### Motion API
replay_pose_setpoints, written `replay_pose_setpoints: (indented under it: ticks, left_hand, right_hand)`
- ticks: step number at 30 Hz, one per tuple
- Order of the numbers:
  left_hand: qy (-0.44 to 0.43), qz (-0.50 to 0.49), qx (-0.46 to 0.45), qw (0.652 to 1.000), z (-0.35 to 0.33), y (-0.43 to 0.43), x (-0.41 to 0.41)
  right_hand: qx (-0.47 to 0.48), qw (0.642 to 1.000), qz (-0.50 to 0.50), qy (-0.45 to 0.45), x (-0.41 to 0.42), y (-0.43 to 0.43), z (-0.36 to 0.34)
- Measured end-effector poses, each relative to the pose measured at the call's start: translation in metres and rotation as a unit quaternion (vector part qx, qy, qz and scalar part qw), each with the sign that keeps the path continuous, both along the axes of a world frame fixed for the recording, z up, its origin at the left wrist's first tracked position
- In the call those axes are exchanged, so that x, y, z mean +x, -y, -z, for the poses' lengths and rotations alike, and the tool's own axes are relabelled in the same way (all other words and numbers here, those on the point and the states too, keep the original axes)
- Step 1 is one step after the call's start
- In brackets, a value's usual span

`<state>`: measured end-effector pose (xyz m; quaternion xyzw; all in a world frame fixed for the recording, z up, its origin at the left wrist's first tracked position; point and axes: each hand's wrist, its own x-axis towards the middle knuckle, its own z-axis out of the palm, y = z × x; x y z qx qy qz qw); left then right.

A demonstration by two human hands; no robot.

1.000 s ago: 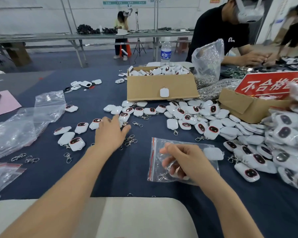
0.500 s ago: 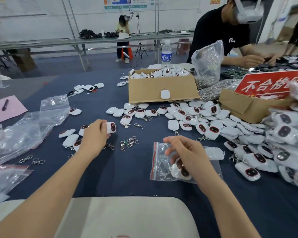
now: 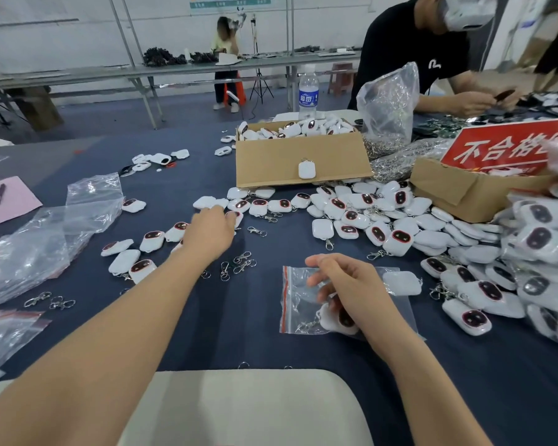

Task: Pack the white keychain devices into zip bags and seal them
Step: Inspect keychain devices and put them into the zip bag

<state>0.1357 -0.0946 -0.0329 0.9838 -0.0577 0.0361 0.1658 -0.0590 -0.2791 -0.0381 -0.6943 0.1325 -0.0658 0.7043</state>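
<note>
Keychain devices [image 3: 351, 217], white with dark oval faces, lie loose across the middle of the frame on the blue table [image 3: 245, 336]. At lower centre my right hand [image 3: 351, 291] has its fingers curled on a zip bag [image 3: 295, 294] with a red strip at its left edge. One device [image 3: 334, 320] with its metal clasp sits inside the bag, under my fingers. A second device [image 3: 401, 283] lies at the bag's right edge; inside or beside, I cannot tell. My left hand [image 3: 210, 231] reaches into the row left of centre, and I cannot tell whether it has closed on anything.

A cardboard box [image 3: 303, 156] at upper centre is heaped with devices, and one hangs on its front. At the right a second box [image 3: 458, 194] carries a red sign [image 3: 509, 146]. A clear sack [image 3: 387, 101] beside the first box holds metal clasps. Crumpled plastic bags [image 3: 45, 236] lie at the left.
</note>
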Motion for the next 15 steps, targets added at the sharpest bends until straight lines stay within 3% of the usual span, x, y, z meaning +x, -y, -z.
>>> replay_pose_setpoints:
  ticks: [4,8,11,15]
  left_hand:
    - [-0.054,-0.023,-0.010,0.998,0.003,0.011,0.020]
    - [-0.079,0.028,-0.184,0.979,-0.009,0.006,0.004]
    - [-0.073,0.064,-0.395,0.913,-0.017,-0.001,-0.050]
    - [-0.090,0.106,-0.570,0.810,0.005,-0.006,-0.133]
  right_hand:
    - [0.014,1.000,0.003,0.001,0.000,0.002,0.003]
    - [0.013,1.000,0.000,0.006,0.000,0.004,0.004]
    - [-0.033,0.998,0.012,0.048,-0.002,0.001,0.002]
    - [-0.063,0.990,0.035,0.118,0.000,-0.011,0.000]
